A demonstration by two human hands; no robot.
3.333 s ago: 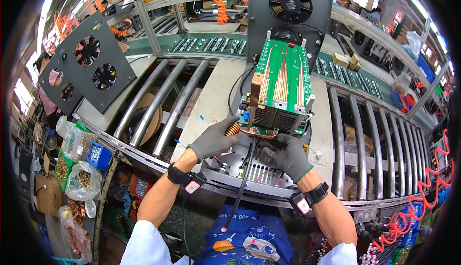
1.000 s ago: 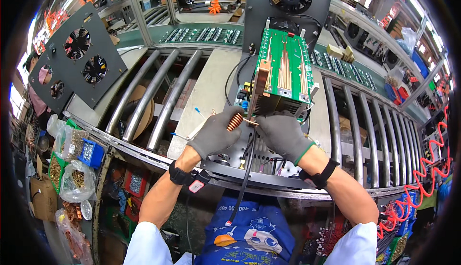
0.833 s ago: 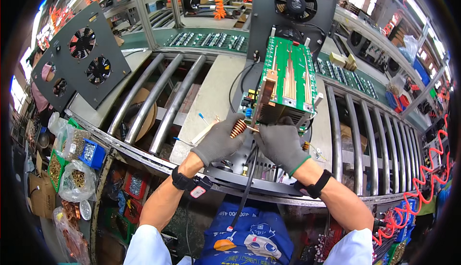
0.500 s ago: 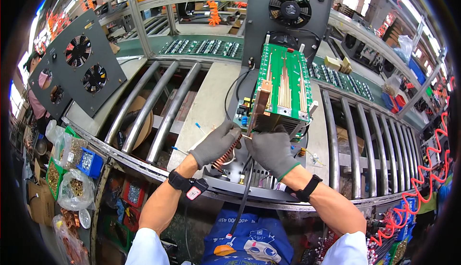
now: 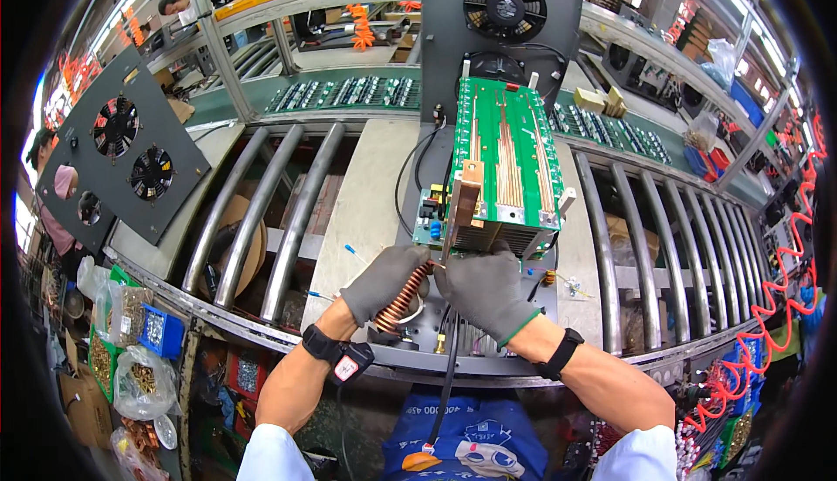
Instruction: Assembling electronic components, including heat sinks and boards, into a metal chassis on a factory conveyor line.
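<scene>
My left hand [image 5: 380, 284], in a grey glove, is closed on a copper coil [image 5: 404, 303] that slants down from its fingertips. My right hand [image 5: 490, 291], also gloved, is closed beside it, in front of the finned heatsink [image 5: 497, 238]. Its thumb side reaches the coil's upper end; what its fingers pinch is hidden. Above the heatsink lies a green circuit board [image 5: 523, 160] with copper-coloured strips. A flat copper bar [image 5: 466, 200] stands at the board's left front corner, just above my hands. All of this rests on a dark metal chassis [image 5: 488, 361].
A tall dark panel with a fan [image 5: 504, 8] rises behind the board. Metal rollers [image 5: 292, 219] run on both sides. Another fan panel [image 5: 131, 145] leans at the left. Blue bins [image 5: 162, 331] and bags of screws are at the lower left; a coiled red hose [image 5: 767, 341] hangs right.
The view has shifted, so the bench sits a little further left in the picture. The coil shows more fully beside my left hand. Both hands stay close together at the heatsink's front.
</scene>
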